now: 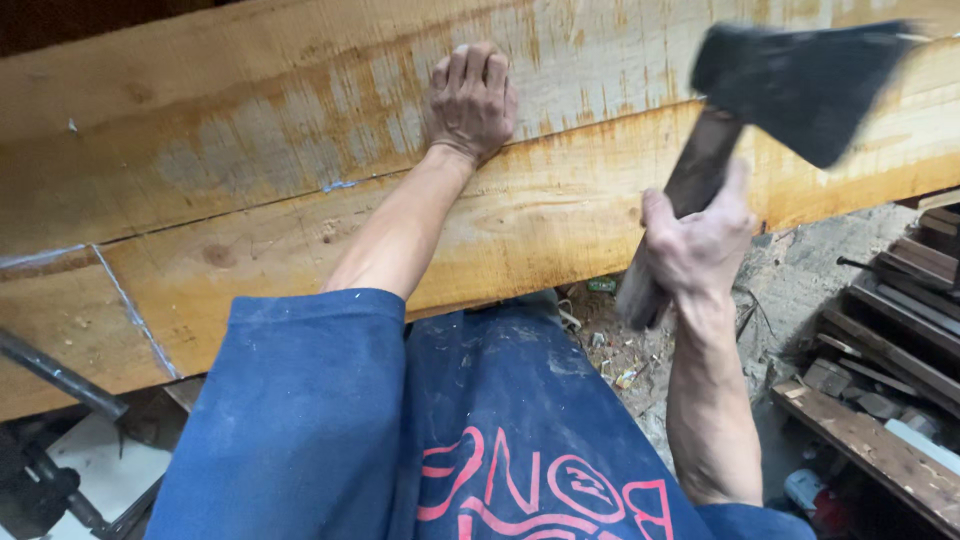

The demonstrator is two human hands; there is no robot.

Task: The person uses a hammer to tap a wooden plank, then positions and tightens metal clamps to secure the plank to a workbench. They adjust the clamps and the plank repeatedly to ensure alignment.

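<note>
Axe (pixel 790 85): held raised in the right hand (pixel 700 240), its dark head at the upper right of the view, above the top face of the beam (pixel 560 215). The head is blurred, so its edge cannot be read clearly; it appears to point down and to the right. The right hand is closed firmly around the handle (pixel 680 215), fingers wrapped, thumb up along the wood. The handle's butt end shows below the fist.

Left hand (pixel 470 100): laid flat on the beam, palm down, fingers together and slightly curled. It grips nothing; it only presses on the wood, arm stretched forward.

The beam is large, pale yellow, with grey weathered patches and orange staining. It runs across the whole view, sloping up to the right. A dark seam runs along its length just below the left hand.

The person wears a blue shirt (pixel 330 420) with red print. Planks (pixel 880 350) lie stacked at the lower right, on a floor (pixel 800 280) littered with debris. A dark metal bar (pixel 55 375) sits at lower left.
</note>
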